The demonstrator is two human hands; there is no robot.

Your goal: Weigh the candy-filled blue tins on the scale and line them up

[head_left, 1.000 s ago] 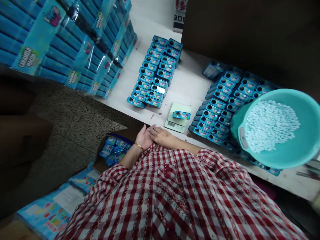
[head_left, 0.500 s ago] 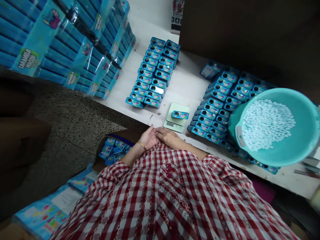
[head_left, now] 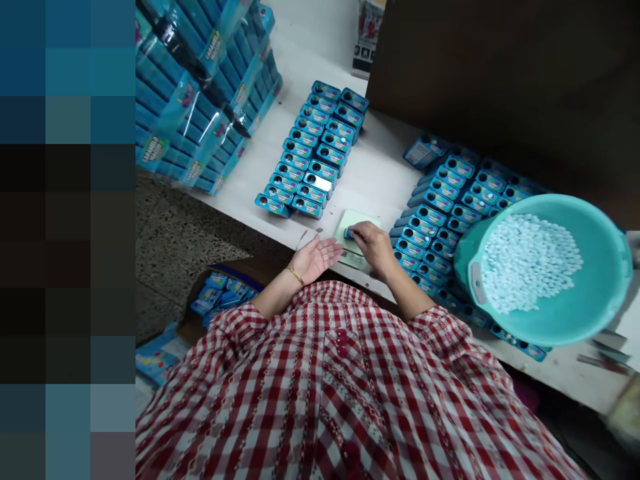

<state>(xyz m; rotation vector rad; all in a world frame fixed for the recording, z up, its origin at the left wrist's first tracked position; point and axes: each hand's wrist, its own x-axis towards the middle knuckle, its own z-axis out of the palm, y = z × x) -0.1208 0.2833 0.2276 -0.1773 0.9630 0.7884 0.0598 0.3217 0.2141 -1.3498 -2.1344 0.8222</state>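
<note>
My right hand [head_left: 374, 247] has its fingers closed over a small blue candy tin [head_left: 347, 233]; the hand hides most of the tin. Beneath them is a pale green digital scale [head_left: 356, 217] near the table's front edge. My left hand [head_left: 316, 259], with a gold bangle at the wrist, lies palm up with its fingers stretched, just left of the scale. It holds nothing. Blue tins with round openings stand in rows [head_left: 307, 130] beyond the scale, and more rows [head_left: 427, 217] stand to its right.
A turquoise basin [head_left: 600, 280] of small white candies stands over the right-hand tins. Wrapped stacks of blue packs [head_left: 200, 87] rise at the far left. Below the table edge, a carton holds blue packs [head_left: 220, 293]. A dark brown panel [head_left: 500, 80] closes off the back right.
My hands were together in front of my body. The right has reached forward and closed on the tin on the scale; the left has separated and opened palm up.
</note>
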